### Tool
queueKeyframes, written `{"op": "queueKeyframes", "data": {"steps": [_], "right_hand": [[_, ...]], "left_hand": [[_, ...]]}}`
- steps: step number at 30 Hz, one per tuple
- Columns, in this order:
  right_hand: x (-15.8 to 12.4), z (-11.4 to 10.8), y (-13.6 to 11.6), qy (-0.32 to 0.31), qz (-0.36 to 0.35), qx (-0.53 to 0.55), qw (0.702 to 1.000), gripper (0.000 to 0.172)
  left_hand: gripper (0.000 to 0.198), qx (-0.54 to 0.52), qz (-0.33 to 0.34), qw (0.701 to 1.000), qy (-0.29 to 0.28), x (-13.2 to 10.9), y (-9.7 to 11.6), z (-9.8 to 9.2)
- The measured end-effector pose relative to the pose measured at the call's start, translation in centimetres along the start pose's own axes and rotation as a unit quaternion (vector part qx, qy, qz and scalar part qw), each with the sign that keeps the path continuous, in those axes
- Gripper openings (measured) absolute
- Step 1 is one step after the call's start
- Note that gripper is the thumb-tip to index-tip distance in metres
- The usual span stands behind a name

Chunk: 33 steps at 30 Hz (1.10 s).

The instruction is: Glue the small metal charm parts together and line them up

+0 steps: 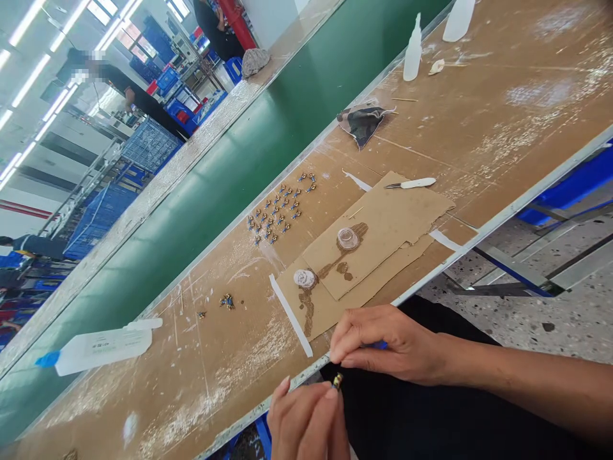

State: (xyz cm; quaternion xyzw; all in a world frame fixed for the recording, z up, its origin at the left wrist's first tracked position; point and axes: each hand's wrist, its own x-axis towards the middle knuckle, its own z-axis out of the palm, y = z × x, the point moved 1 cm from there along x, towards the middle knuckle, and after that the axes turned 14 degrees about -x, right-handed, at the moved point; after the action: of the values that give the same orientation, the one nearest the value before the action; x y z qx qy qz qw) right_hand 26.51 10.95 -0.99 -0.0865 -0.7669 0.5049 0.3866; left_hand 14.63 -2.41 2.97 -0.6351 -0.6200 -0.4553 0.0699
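My left hand (306,421) is in front of the table edge, its fingers closed on a small gold-and-blue piece (338,381). Just above it, my right hand (378,342) has thumb and fingertips pinched together close to that piece; whatever the pinch holds is too small or hidden to make out. Several similar small gold-and-blue pieces (276,209) stand in loose rows on the table. A little cluster of them (227,301) lies further left. Beyond my right hand, a cardboard sheet (383,236) bears two small round dishes, one nearer the left (304,278) and one in the middle (348,239).
A white-handled knife (416,183) lies on the cardboard. A bottle with a blue base (105,350) lies at the left. A dark cloth (364,122) and a nozzle bottle (413,51) are farther up the table. Behind runs a green conveyor belt (230,185); other people work beyond it.
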Motion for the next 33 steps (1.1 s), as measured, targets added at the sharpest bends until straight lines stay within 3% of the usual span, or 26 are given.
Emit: {"op": "queueKeyframes", "data": {"steps": [4,8,26,33], "right_hand": [[-0.1,0.3,0.1,-0.003,0.01,0.004,1.0,0.013],[-0.2,0.5,0.2,-0.012,0.011,0.006,1.0,0.014],[-0.2,0.9,0.3,-0.008,-0.017,0.001,1.0,0.013],[-0.1,1.0,0.5,-0.006,-0.026,-0.01,1.0,0.012]], "left_hand": [[0.003,-0.034,-0.064,0.997,0.008,-0.7,-0.9,0.2],[0.008,-0.022,-0.085,0.996,0.019,-1.5,-1.2,0.5],[0.008,-0.015,-0.073,0.997,-0.004,-1.0,-0.5,0.3],[0.006,-0.027,-0.1,0.995,-0.004,-0.7,-0.4,0.4]]}}
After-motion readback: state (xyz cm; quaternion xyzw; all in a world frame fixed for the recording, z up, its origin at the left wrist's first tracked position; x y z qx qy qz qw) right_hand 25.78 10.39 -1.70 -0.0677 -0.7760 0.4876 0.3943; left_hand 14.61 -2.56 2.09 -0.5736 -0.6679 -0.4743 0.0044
